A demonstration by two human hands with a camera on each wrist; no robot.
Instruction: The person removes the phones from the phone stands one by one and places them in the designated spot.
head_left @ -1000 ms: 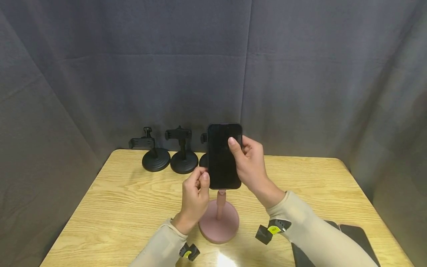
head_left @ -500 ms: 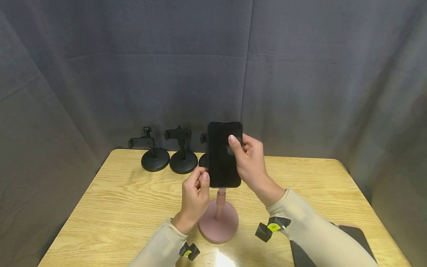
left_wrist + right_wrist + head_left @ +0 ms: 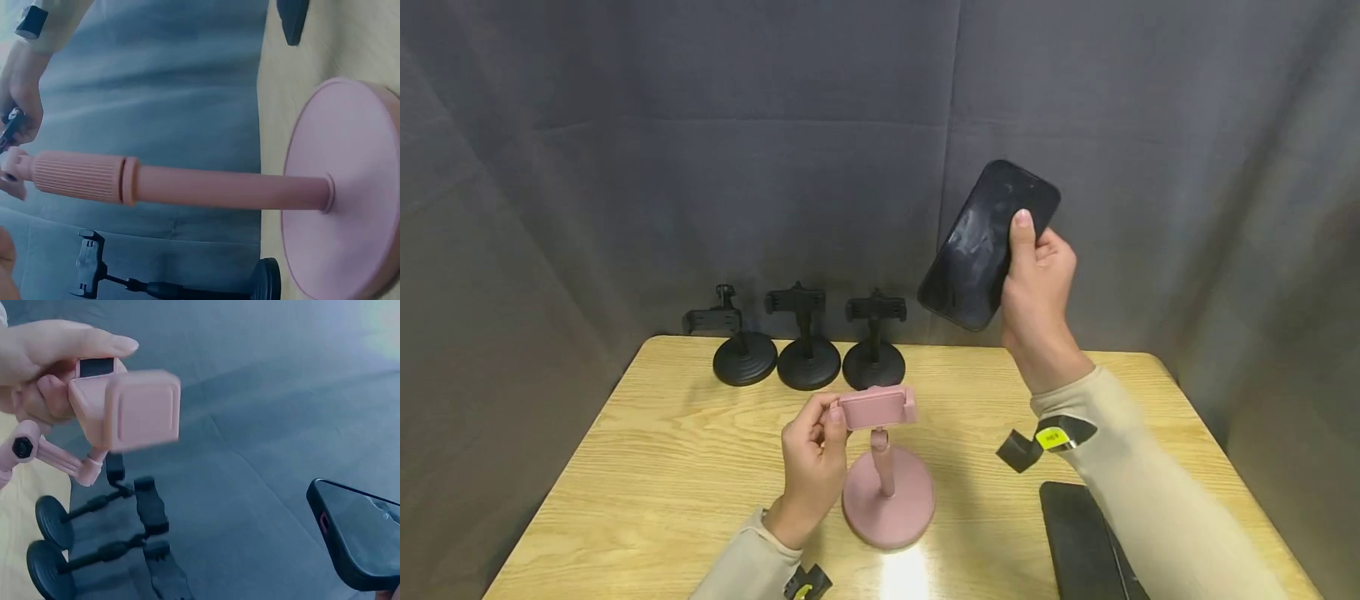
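Note:
A pink phone stand [image 3: 889, 500] with a round base stands upright on the table, its clamp head tilted slightly. My left hand [image 3: 814, 458] pinches the left end of that clamp [image 3: 874, 407] between thumb and fingers. Up and to the right, my right hand [image 3: 1039, 292] grips a black smartphone [image 3: 973, 242], thumb across its dark screen. The phone is tilted and apart from the stand. In the left wrist view the stand's ribbed post [image 3: 81, 177] shows close up; the right wrist view shows the clamp's end [image 3: 142, 411] and a phone corner [image 3: 350, 550].
Three black phone stands [image 3: 808, 362] line the back left of the wooden table [image 3: 647, 467]. Dark flat devices [image 3: 1078, 533] lie at the front right, partly under my right forearm. A grey curtain [image 3: 737, 167] hangs behind and at the sides.
The phone has come away from the pink stand, lifted up and right by my right hand, and now leans. The pink clamp and the third black stand are uncovered. My left hand stays at the clamp.

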